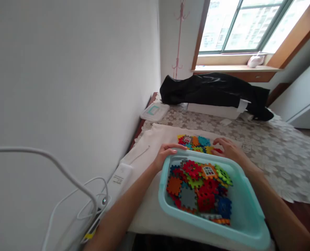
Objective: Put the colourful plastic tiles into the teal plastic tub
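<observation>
Tiles [195,143] lie joined flat on the counter [275,146] behind the tub [249,209]. Right hand [229,148] presses them, fingers spread, gripping nothing; left hand [165,153] rests open on the rim. Best press teeth squarely while steadying.

Hands [196,151] beside joined tiles [196,143]

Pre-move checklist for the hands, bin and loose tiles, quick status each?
1. Left hand at the far rim of the teal bin: ok.
2. Right hand on the joined tiles on the cloth: ok.
3. Right hand gripping a tile: cannot tell.
4. Bin holds loose tiles: ok.
5. Bin fully on the table: not ok, near corner reaches the front edge.
6. White cable away from both hands: ok.
</observation>
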Tool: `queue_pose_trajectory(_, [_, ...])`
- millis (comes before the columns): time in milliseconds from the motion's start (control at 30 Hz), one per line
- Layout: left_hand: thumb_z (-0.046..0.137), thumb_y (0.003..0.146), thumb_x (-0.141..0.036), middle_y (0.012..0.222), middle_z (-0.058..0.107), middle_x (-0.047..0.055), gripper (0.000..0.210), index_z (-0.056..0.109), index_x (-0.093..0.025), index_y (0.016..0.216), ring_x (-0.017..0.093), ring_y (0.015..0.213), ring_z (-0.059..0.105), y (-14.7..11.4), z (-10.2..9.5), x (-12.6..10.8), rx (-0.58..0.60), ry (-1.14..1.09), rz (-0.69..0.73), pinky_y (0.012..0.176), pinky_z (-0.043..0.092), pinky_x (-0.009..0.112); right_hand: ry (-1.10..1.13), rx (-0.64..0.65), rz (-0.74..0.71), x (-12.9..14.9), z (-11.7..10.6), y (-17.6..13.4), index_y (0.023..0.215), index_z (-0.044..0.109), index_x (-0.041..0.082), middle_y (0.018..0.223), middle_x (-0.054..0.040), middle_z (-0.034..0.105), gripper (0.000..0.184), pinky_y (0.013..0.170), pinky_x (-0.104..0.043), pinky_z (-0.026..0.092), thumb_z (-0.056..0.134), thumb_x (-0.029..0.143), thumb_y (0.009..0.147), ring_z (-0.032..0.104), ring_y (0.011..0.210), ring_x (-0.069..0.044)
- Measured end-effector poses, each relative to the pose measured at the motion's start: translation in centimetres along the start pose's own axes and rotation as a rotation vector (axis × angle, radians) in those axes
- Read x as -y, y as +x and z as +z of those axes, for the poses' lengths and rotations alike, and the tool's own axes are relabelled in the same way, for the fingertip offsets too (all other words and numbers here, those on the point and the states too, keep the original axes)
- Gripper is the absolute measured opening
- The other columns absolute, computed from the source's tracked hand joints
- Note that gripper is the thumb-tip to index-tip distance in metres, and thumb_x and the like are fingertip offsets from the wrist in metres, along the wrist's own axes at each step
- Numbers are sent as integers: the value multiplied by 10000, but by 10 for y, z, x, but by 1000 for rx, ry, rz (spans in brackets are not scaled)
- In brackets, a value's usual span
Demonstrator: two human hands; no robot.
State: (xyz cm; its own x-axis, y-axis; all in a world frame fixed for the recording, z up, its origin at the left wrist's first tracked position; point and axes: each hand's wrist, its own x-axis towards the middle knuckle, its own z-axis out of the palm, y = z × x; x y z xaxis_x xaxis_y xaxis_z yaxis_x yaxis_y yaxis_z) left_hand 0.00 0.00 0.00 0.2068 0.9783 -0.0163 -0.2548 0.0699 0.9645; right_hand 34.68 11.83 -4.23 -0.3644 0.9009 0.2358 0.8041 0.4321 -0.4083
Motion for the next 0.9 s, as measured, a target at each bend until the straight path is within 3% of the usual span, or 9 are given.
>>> queue_pose_trajectory(67, [789, 722, -427, 1006, 876, 178, 396, 935, -123, 930, 278, 859, 765, -1, 0, -1, 21, -11, -6, 652, 448, 294, -28, 91, 46, -12, 16, -3, 1131, 820, 235, 1344, -183, 821, 432, 1035, -557, 630, 762, 529, 820, 776, 1243, -439])
queue_pose_trajectory(167, [803, 721, -427, 993, 874, 180, 405, 937, -118, 947, 271, 831, 766, -1, 0, -2, 33, -28, -3, 656, 463, 294, 59, 83, 61, -15, 23, -7, 1172, 853, 224, 1223, -185, 861, 470, 956, -512, 654, 784, 523, 816, 819, 1065, -390])
queue_pose_trajectory(300, [823, 691, -392, 960, 879, 167, 420, 943, -118, 987, 233, 740, 742, 1, 2, -2, 20, -70, -18, 659, 490, 291, 296, -135, 111, -7, 16, -6, 1007, 860, 237, 931, -121, 853, 344, 826, -466, 642, 732, 519, 856, 771, 820, -303])
queue_pose_trajectory(467, [824, 683, -349, 1024, 898, 165, 407, 954, -131, 1000, 243, 780, 769, 3, 4, -3, -4, -105, -17, 731, 566, 313, 831, -444, 202, 22, -8, -16, 982, 771, 281, 897, -44, 802, 388, 777, -366, 638, 902, 596, 798, 752, 809, -232])
queue_pose_trajectory(533, [824, 679, -345, 1019, 900, 163, 409, 956, -135, 1004, 263, 812, 788, 4, 4, -3, -16, -90, -17, 742, 578, 318, 1053, -392, 148, 39, -19, -25, 1051, 740, 320, 957, -28, 808, 454, 761, -350, 651, 936, 644, 801, 771, 813, -222])
queue_pose_trajectory(600, [820, 685, -346, 992, 898, 162, 417, 954, -134, 1018, 265, 791, 788, 4, 3, -4, -27, -79, -24, 728, 576, 321, 1130, -221, 48, 54, -26, -33, 1045, 739, 330, 1011, -39, 831, 493, 784, -373, 673, 952, 698, 797, 804, 866, -247])
queue_pose_trajectory(667, [820, 688, -346, 956, 892, 161, 420, 952, -127, 1021, 261, 755, 780, 4, 3, -6, -33, -76, -30, 710, 574, 324, 1100, -116, -33, 60, -28, -34, 1016, 767, 311, 1049, -64, 852, 489, 921, -425, 686, 911, 744, 842, 827, 994, -285])
queue_pose_trajectory(767, [826, 678, -337, 956, 892, 162, 402, 950, -120, 992, 265, 752, 780, 3, 6, -10, -46, -61, -31, 705, 579, 328, 929, -171, -9, 49, -22, -25, 1046, 806, 276, 1097, -94, 861, 473, 1076, -477, 639, 701, 737, 1022, 813, 1101, -300])
queue_pose_trajectory(900, [809, 712, -329, 1004, 901, 152, 352, 949, -136, 971, 268, 790, 791, -1, 12, -15, -102, -30, -19, 726, 597, 330, 323, -24, 105, 17, -13, -16, 1182, 838, 216, 1288, -169, 832, 396, 1073, -502, 606, 765, 551, 984, 784, 1160, -355])
